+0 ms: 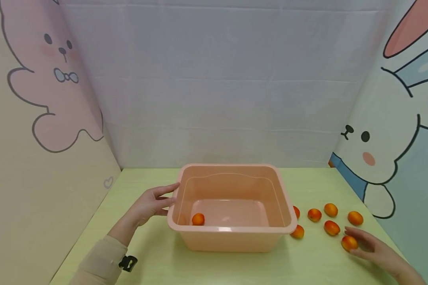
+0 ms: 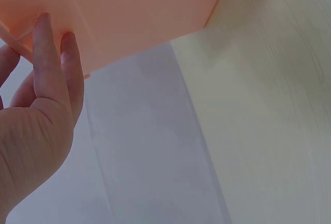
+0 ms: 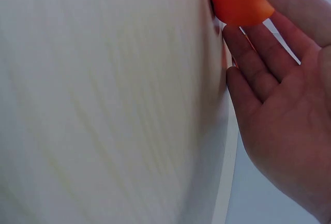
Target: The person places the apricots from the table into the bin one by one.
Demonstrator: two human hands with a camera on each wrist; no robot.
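Note:
A peach-coloured plastic basin (image 1: 232, 240) stands mid-table, with one orange-red fruit (image 1: 198, 219) on its floor. At the basin's left side my left hand (image 1: 150, 204) holds the rim; in the left wrist view, fingers (image 2: 47, 61) lie against the outer wall below the rim. Over on the right, my right hand (image 1: 378, 250) is spread around a small orange-red fruit (image 1: 349, 243) on the table. Thumb and fingers lie on either side of it without visibly closing. That fruit (image 3: 240, 0) also shows near the fingertips in the right wrist view.
Several more orange-red fruits (image 1: 332, 228) lie scattered between the basin and my right hand. Two of them are partly hidden by the basin's right rim. A pale cloth wall (image 1: 221, 91) stands behind the table (image 1: 232, 269), with cartoon-printed walls on both sides.

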